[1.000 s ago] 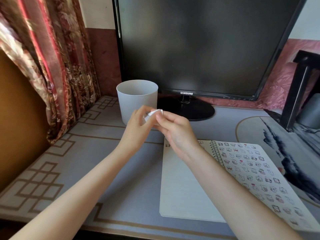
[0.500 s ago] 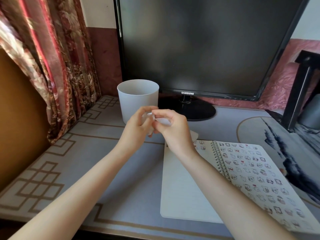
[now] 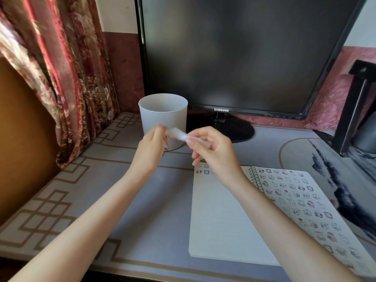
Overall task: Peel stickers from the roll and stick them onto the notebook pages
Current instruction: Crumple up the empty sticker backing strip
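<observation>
As left hand (image 3: 151,148) and right hand (image 3: 213,151) pinch a sticker strip (image 3: 179,134), notebook (image 3: 219,220) lies open

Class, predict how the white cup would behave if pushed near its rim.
The cup is probably light: thin walls, nothing showing inside. Being tall, it may tip rather than slide. Tipped, its round side would likely roll.

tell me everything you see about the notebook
The notebook lies open and flat on the table, right of centre. White paper, a wire spiral down the middle. The left page is blank except a few small stickers at its top corner; the right page is covered in rows of them. The right forearm crosses over it.
</observation>
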`<action>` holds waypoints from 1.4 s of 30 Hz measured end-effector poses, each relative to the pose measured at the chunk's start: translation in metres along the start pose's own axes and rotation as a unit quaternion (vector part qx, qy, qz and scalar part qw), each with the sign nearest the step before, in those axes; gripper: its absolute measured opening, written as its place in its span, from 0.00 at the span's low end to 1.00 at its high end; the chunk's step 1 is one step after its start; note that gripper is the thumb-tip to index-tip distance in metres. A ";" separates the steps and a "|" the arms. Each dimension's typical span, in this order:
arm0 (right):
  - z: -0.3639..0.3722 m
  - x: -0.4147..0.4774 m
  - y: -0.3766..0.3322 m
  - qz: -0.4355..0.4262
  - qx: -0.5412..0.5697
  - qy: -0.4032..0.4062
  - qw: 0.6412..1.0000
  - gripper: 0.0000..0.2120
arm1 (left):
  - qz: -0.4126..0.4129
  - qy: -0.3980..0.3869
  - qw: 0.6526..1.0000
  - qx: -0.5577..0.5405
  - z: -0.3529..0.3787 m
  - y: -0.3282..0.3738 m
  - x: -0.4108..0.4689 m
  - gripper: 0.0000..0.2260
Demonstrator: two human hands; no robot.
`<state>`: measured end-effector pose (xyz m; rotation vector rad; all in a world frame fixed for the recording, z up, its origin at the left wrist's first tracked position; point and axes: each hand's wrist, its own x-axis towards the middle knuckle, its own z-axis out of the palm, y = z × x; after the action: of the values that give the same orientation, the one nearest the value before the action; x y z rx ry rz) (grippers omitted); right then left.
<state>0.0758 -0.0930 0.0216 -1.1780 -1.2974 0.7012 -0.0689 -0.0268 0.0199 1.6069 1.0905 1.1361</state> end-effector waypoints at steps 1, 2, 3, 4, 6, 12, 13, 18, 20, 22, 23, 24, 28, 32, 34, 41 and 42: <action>0.001 0.000 0.000 -0.003 -0.020 0.006 1.000 0.02 | -0.013 -0.006 1.000 -0.012 0.002 0.001 -0.001 0.15; 0.003 0.000 0.001 -0.004 -0.038 0.009 0.999 0.01 | -0.010 -0.009 1.000 -0.019 0.004 0.001 -0.002 0.17; 0.006 0.000 0.001 -0.004 -0.053 0.008 0.999 0.01 | 0.003 -0.008 1.000 -0.020 0.007 0.001 -0.003 0.16; 0.010 0.000 0.002 -0.006 -0.068 0.004 0.998 0.01 | 0.017 -0.008 1.000 -0.021 0.010 0.002 -0.004 0.13; 0.020 0.000 0.006 -0.015 -0.101 0.004 0.995 0.00 | 0.022 -0.011 0.999 -0.037 0.013 0.002 -0.004 0.06; 0.025 -0.001 0.007 0.004 -0.084 -0.015 0.996 0.13 | 0.056 -0.015 0.997 -0.052 0.009 0.002 -0.005 0.10; 0.025 -0.001 0.005 0.004 -0.072 -0.020 0.997 0.15 | 0.062 -0.013 0.997 -0.050 0.007 0.001 -0.005 0.11; 0.024 0.003 -0.001 -0.002 -0.015 0.065 0.998 0.07 | 0.042 -0.011 0.997 -0.062 0.010 0.005 -0.009 0.09; 0.028 0.006 -0.001 -0.006 -0.047 0.091 0.995 0.05 | 0.005 -0.046 0.994 -0.104 0.015 0.012 -0.009 0.11; 0.033 0.007 0.001 -0.010 -0.093 0.110 0.989 0.03 | 0.000 -0.072 0.992 -0.103 0.020 0.015 -0.008 0.14; 0.036 0.007 0.002 -0.017 -0.116 0.120 0.986 0.03 | 0.010 -0.070 0.993 -0.094 0.022 0.015 -0.006 0.14; 0.037 0.008 0.004 -0.027 -0.134 0.127 0.982 0.02 | 0.021 -0.062 0.994 -0.085 0.023 0.013 -0.004 0.14; 0.036 0.008 0.011 -0.038 -0.185 0.074 0.979 0.07 | 0.049 -0.017 0.997 -0.056 0.021 0.003 0.006 0.12; 0.034 0.002 0.002 -0.001 -0.071 0.054 0.996 0.14 | 0.093 0.009 0.995 0.036 0.020 0.012 0.017 0.12; 0.025 0.004 -0.006 0.017 0.001 0.099 0.995 0.14 | 0.114 0.043 0.989 0.084 0.015 0.022 0.032 0.13; 0.009 0.008 -0.012 0.087 -0.036 -0.008 0.996 0.12 | 0.114 0.078 0.974 0.181 0.000 0.049 0.098 0.24; 0.009 0.008 -0.012 0.095 -0.036 -0.015 0.995 0.12 | 0.112 0.074 0.970 0.202 0.001 0.050 0.105 0.24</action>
<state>0.0668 -0.0870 0.0341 -1.3661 -1.2552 0.8188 -0.0380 0.0608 0.0897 2.0290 1.3277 1.2546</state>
